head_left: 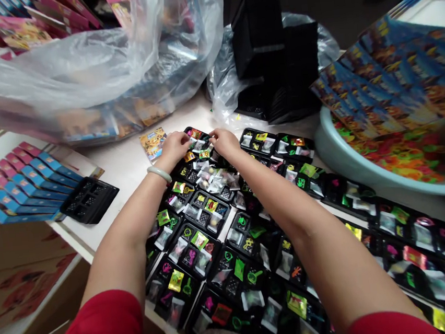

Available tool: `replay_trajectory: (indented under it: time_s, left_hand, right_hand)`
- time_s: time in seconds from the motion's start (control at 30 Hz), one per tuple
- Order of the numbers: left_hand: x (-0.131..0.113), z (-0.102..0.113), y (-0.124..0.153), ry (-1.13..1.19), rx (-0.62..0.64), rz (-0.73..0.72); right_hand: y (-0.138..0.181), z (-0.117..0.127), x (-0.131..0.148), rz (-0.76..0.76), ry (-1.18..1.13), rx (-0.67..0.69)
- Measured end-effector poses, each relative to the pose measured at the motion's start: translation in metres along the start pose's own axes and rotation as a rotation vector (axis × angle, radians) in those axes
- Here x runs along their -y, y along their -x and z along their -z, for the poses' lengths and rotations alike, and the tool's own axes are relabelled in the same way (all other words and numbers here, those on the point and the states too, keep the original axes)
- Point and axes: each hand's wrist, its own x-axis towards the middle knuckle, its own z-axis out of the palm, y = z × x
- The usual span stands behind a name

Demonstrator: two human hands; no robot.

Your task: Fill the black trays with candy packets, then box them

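Note:
Both my arms reach forward over rows of black compartment trays (pixel 207 213) filled with small clear packets of bright toys. My left hand (pixel 174 146), with a pale bangle on the wrist, rests curled on the far tray (pixel 195 134). My right hand (pixel 223 140) is right beside it, fingers bent down onto the same tray's packets. The fingertips of both hands pinch at small packets (pixel 201 144) between them; what each one grips is too small to name.
An empty black tray (pixel 90 199) lies left, beside fanned pink and blue boxes (pixel 19 181). A big clear plastic bag (pixel 91 69) of packs fills the back left. Stacked black trays (pixel 274 51) stand behind. A pale blue basin (pixel 364 166) under printed cards (pixel 395 77) sits right.

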Motion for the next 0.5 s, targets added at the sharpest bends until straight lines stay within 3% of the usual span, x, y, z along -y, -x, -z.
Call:
replay_trajectory:
  time_s: [0.17,0.27,0.4,0.5]
  left_hand:
    - [-0.012,-0.002,0.009,0.135,0.146,-0.171]
    - [-0.028,-0.006,0.007,0.128,0.182,-0.187]
    - [-0.051,-0.012,0.001,0.047,0.330,-0.200]
    - [-0.062,-0.019,0.000,-0.041,0.359,-0.243]
  right_hand:
    - [0.008,0.025,-0.035,0.043,0.000,-0.045]
    - [0.014,0.036,-0.052,0.018,0.096,-0.045]
    - [0.025,0.034,-0.055,0.104,0.278,0.011]
    - [0.031,0.026,-0.050,0.174,0.385,0.047]
